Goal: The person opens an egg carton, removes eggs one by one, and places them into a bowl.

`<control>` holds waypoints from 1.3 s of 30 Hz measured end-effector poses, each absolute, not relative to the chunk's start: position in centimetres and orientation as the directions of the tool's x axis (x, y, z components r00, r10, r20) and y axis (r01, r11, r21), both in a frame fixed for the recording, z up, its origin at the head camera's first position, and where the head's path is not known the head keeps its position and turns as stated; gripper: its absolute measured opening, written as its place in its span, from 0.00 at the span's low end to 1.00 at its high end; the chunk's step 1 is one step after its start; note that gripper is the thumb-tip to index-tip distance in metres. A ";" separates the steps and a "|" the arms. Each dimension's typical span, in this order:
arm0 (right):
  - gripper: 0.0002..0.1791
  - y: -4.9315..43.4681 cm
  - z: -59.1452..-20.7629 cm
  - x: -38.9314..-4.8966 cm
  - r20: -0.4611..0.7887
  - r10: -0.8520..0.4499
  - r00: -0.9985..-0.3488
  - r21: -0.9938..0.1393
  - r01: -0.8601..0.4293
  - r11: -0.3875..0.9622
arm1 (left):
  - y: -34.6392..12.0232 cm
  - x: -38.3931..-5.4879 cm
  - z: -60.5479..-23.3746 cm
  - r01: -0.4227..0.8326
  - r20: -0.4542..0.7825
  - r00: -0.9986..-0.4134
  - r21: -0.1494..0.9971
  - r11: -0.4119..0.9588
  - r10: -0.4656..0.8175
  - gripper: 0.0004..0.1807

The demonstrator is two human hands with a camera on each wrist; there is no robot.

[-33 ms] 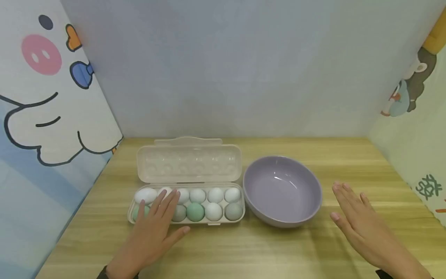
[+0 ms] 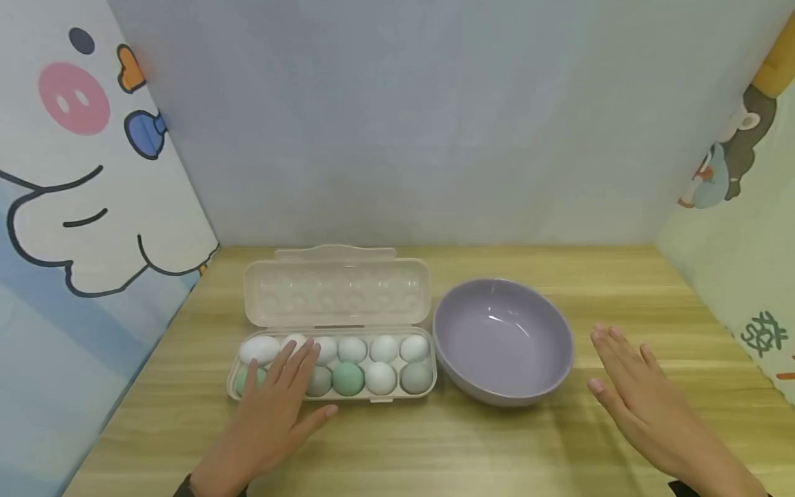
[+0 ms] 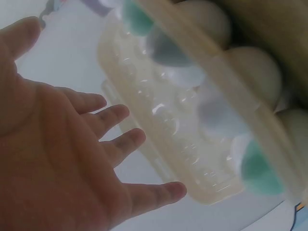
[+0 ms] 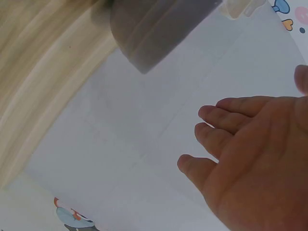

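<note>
My left hand is spread with straight fingers over the near left part of an egg carton, holding nothing. The carton lies with its lid folded back. Two rows of eggs fill it: mostly white ones, such as this white egg, plus a green egg and greyish ones like the grey egg. Some eggs are partly hidden by my fingers. To the right of a lavender bowl, my right hand has its fingers extended and grips nothing. The bowl's inside shows bare.
Everything stands on a wood-grain table. Behind it rises a plain pale backdrop. A cartoon-printed panel borders the left side, and a pale green printed panel borders the right. The bowl sits right beside the carton's right end.
</note>
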State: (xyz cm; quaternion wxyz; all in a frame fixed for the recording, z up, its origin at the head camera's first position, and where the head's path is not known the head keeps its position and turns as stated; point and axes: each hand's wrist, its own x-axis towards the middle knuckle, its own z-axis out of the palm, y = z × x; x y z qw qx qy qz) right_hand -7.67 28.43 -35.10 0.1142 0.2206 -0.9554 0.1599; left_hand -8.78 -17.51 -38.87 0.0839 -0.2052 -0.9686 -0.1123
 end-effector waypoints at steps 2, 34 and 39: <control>0.32 28.4 -35.2 -7.8 0.287 -0.382 -0.878 -0.261 -0.455 0.851 | -17.5 -8.8 -38.9 0.421 0.207 -0.900 0.177 0.890 0.384 0.41; 0.38 28.9 -38.8 -17.2 0.157 -0.261 -0.952 -0.709 -0.293 0.642 | -11.6 -12.2 -38.4 0.811 0.397 -0.578 0.186 0.554 0.713 0.28; 0.35 28.0 -39.4 -18.4 0.068 -0.184 -0.981 -0.861 -0.151 0.485 | -9.1 -13.4 -38.8 0.861 0.382 -0.507 0.179 0.476 0.773 0.22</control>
